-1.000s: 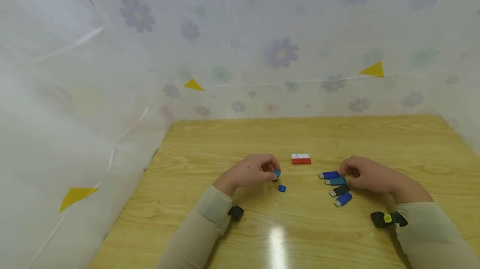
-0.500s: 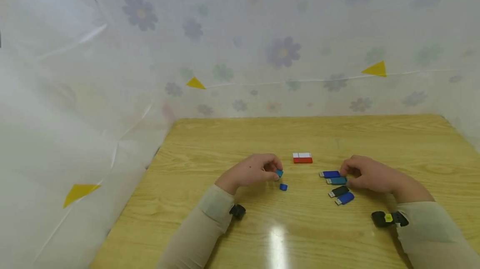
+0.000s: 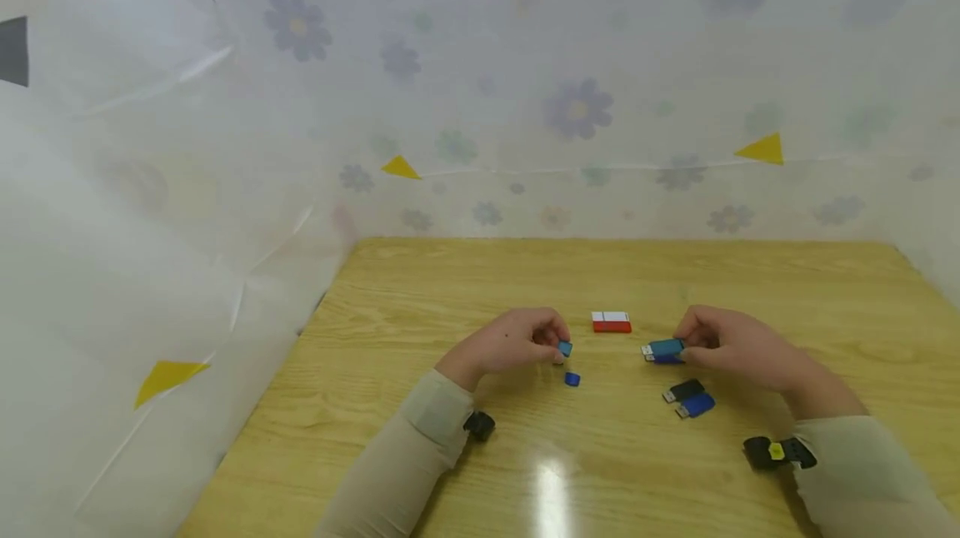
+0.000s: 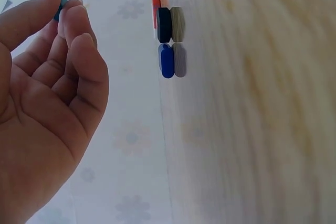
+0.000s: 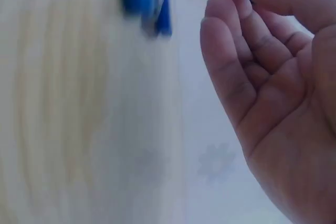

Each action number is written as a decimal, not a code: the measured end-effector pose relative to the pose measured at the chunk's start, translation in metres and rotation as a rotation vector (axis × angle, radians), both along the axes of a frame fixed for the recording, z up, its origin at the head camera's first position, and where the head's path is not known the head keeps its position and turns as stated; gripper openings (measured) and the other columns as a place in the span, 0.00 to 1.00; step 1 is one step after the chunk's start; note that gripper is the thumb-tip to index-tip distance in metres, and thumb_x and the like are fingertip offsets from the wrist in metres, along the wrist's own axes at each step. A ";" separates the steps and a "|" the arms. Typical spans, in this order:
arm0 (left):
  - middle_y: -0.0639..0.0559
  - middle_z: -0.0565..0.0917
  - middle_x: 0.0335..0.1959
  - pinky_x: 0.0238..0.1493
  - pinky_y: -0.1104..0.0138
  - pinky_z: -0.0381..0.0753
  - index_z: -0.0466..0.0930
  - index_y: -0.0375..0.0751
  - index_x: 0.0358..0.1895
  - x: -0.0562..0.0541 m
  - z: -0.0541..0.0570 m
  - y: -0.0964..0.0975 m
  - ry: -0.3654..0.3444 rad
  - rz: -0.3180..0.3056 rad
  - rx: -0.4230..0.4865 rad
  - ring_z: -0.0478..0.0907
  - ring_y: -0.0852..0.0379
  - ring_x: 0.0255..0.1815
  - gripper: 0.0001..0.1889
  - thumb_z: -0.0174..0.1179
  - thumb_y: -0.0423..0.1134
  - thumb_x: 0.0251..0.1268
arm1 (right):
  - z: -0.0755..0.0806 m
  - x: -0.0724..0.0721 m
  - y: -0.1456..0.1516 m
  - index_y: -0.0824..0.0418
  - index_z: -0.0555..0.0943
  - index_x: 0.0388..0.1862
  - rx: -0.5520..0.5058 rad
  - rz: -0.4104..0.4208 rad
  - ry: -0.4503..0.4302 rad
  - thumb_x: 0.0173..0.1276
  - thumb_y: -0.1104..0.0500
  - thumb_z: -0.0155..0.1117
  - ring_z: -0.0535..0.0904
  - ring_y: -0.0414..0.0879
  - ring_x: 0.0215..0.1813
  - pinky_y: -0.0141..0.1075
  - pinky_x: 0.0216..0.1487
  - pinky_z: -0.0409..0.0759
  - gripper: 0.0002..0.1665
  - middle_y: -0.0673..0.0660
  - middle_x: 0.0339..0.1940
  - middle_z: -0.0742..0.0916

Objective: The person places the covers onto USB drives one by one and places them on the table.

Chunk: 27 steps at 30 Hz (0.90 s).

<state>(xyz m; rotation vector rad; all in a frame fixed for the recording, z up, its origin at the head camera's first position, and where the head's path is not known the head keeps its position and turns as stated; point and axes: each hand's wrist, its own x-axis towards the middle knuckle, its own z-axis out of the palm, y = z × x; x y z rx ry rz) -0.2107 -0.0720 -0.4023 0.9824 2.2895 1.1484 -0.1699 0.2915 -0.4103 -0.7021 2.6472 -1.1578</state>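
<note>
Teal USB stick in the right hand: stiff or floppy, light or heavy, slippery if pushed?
The teal USB stick is probably stiff: it juts straight from the right hand without sagging. Likely light, since fingertips alone hold it at one end. Pushing on its metal plug may make it twist or slip, as the body looks smooth.

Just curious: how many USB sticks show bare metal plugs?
4: teal plastic stick, in right hand; dark-blue plastic stick, partly hidden behind it; black plastic stick, bright-blue plastic stick, on wooden table.
</note>
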 end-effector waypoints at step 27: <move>0.57 0.85 0.36 0.38 0.66 0.83 0.79 0.47 0.44 0.010 0.009 0.009 0.012 0.051 0.153 0.84 0.56 0.37 0.07 0.68 0.38 0.68 | 0.021 0.004 -0.083 0.53 0.78 0.44 -0.155 0.015 0.061 0.73 0.59 0.68 0.84 0.47 0.36 0.37 0.33 0.80 0.06 0.49 0.37 0.88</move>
